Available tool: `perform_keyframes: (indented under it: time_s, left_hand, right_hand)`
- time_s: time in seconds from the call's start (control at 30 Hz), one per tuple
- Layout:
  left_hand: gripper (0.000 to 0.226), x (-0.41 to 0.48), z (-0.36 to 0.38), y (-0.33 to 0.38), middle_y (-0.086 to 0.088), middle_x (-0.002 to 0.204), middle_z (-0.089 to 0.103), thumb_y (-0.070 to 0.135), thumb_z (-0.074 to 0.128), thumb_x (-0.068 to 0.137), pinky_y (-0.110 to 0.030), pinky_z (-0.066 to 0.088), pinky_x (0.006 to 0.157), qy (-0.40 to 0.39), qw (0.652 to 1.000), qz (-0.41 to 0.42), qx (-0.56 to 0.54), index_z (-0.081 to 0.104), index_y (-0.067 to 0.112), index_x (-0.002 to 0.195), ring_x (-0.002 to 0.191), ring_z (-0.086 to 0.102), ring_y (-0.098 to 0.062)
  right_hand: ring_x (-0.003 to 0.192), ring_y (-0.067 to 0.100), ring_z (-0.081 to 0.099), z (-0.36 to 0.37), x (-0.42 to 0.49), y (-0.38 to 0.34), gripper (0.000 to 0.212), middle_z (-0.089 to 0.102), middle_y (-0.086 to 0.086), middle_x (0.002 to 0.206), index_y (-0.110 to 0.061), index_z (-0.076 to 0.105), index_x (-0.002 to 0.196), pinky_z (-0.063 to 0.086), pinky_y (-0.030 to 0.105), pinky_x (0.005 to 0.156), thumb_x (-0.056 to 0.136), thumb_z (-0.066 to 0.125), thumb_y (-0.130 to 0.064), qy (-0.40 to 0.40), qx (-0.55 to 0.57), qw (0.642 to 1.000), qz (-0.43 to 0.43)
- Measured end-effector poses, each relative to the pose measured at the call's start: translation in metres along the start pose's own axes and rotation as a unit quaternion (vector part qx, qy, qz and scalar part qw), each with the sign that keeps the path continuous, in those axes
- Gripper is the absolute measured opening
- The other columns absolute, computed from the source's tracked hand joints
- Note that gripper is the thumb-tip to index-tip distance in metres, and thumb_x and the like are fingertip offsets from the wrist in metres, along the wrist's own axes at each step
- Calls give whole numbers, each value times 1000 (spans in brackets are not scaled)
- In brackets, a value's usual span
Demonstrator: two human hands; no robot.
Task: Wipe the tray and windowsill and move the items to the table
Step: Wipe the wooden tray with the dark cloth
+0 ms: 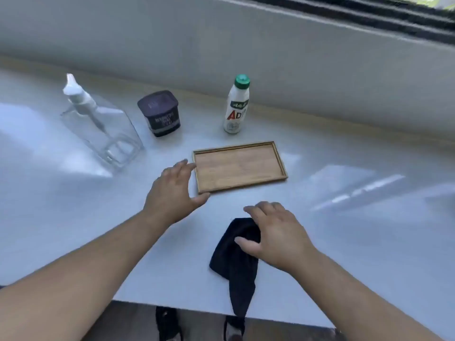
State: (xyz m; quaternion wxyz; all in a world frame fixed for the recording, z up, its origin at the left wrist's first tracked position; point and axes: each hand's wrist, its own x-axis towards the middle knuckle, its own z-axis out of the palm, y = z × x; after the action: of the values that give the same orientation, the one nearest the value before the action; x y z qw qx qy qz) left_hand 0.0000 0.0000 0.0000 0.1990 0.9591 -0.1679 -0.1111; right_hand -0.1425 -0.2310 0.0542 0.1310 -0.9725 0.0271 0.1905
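An empty wooden tray (240, 166) lies flat on the white windowsill (344, 230). My left hand (173, 190) is at the tray's left edge, fingers spread, with fingertips and thumb touching its two left corners. A dark cloth (235, 264) lies near the front edge, one end hanging over it. My right hand (275, 235) rests on the cloth's upper part, with fingers and thumb curled around it. Behind the tray stand a white bottle with a green cap (236, 105), a dark tub with a lid (161, 114) and a clear pump dispenser (98, 121).
A grey wall (246, 45) rises behind the sill, with the window frame at the top right. Below the sill's front edge the floor and two dark shoes (170, 321) show. Sunlight patches fall across the sill's right side.
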Motion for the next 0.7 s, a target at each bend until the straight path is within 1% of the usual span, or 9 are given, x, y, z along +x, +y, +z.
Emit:
perform_keyframes:
  time_s: [0.13, 0.2, 0.27, 0.3, 0.37, 0.47, 0.57, 0.63, 0.7]
  left_hand:
    - [107, 29, 28, -13, -3, 169, 26, 78, 71, 73, -49, 26, 123, 20, 1000, -4, -19, 32, 26, 157, 151, 26, -27]
    - [115, 45, 42, -16, -6, 170, 24, 83, 70, 68, -47, 20, 125, 29, 999, 7, -16, 30, 24, 158, 152, 24, -27]
    - [121, 57, 52, -21, -7, 170, 22, 87, 68, 64, -46, 15, 126, 38, 999, 15, -22, 27, 24, 159, 153, 22, -26]
    - [124, 61, 56, -23, -7, 171, 21, 89, 67, 63, -48, 13, 127, 38, 999, 16, -16, 25, 24, 159, 154, 22, -26]
    - [126, 64, 66, -24, -6, 171, 20, 93, 63, 62, -51, 10, 127, 43, 999, 16, -1, 25, 23, 159, 155, 22, -26]
    - [128, 67, 77, -28, -3, 170, 23, 98, 57, 60, -52, 10, 127, 65, 998, 4, -3, 24, 24, 159, 154, 24, -23]
    - [130, 68, 79, -30, 0, 170, 24, 100, 54, 59, -50, 9, 127, 71, 997, 2, 2, 23, 25, 160, 154, 24, -21]
    - [131, 71, 80, -31, 2, 171, 23, 101, 51, 58, -50, 9, 127, 65, 998, -1, 6, 22, 25, 161, 155, 22, -19]
    - [131, 72, 81, -31, 3, 171, 22, 102, 50, 57, -51, 11, 127, 62, 998, -1, 5, 24, 26, 161, 155, 21, -18]
  right_hand:
    - [150, 34, 27, 67, -11, -12, 106, 32, 3, 166, -36, 25, 160, 31, 54, 119, 70, 50, -85, -132, -74, 988, -30]
    - [143, 44, 41, 82, -9, -12, 100, 43, 12, 160, -32, 38, 157, 42, 60, 109, 70, 66, -74, -136, -121, 983, -36]
    - [116, 43, 62, 83, 3, -4, 76, 64, 12, 137, -25, 60, 138, 57, 53, 83, 68, 81, -49, -79, -119, 989, -45]
    - [107, 39, 64, 82, 8, 2, 63, 66, 8, 128, -24, 65, 130, 57, 48, 77, 70, 80, -36, -59, -93, 993, -43]
    - [109, 30, 58, 76, 23, 16, 49, 62, -1, 126, -26, 64, 128, 55, 40, 80, 79, 70, -23, -1, -10, 1000, -18]
    - [113, 17, 53, 50, 51, 37, 46, 55, -15, 121, -33, 62, 124, 50, 31, 87, 80, 68, -20, 100, 136, 984, 55]
    - [110, 9, 57, 9, 88, 52, 47, 52, -26, 114, -45, 57, 118, 52, 34, 91, 73, 63, -30, 222, 265, 933, 97]
    - [116, 14, 60, -11, 128, 61, 51, 56, -21, 121, -46, 50, 122, 55, 41, 94, 75, 65, -37, 267, 304, 904, 141]
    - [120, 22, 59, -20, 171, 63, 57, 60, -8, 127, -35, 48, 129, 53, 46, 99, 78, 71, -40, 271, 286, 902, 179]
